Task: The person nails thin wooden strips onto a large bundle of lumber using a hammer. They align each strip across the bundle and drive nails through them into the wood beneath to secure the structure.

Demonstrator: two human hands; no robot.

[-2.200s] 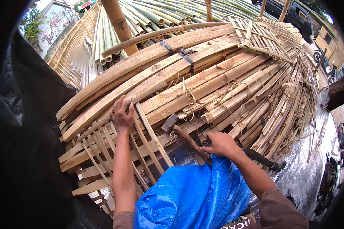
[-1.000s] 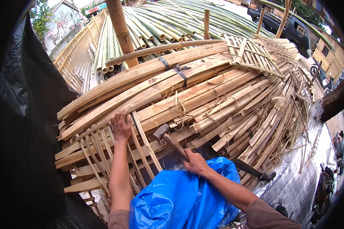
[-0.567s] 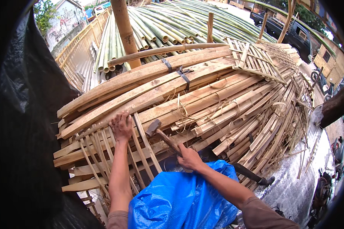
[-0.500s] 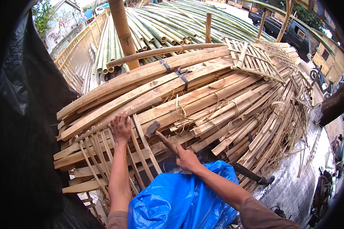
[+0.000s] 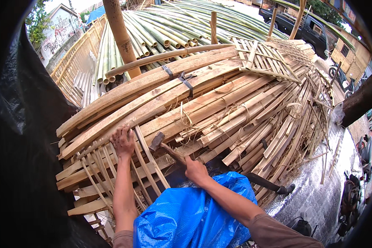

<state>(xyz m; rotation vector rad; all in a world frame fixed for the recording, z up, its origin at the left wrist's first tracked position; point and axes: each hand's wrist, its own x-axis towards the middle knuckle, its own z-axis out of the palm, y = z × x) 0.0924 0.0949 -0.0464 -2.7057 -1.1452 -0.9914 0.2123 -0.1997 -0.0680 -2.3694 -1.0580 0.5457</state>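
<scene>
Nearest, a crinkled blue plastic sheet (image 5: 194, 215) covers the lap. The right hand (image 5: 195, 170) grips a wooden-handled hammer (image 5: 163, 146), its head now lower and nearer the slats than before. The left hand (image 5: 122, 141) presses fingers spread on a thin bamboo lattice (image 5: 111, 173). Beyond lie stacked split bamboo planks (image 5: 202, 103), then round green poles (image 5: 165, 29).

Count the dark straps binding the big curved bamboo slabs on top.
2 dark straps: one left on the curved slabs, one just right of it. More may be hidden. Right hand holds a hammer.
</scene>
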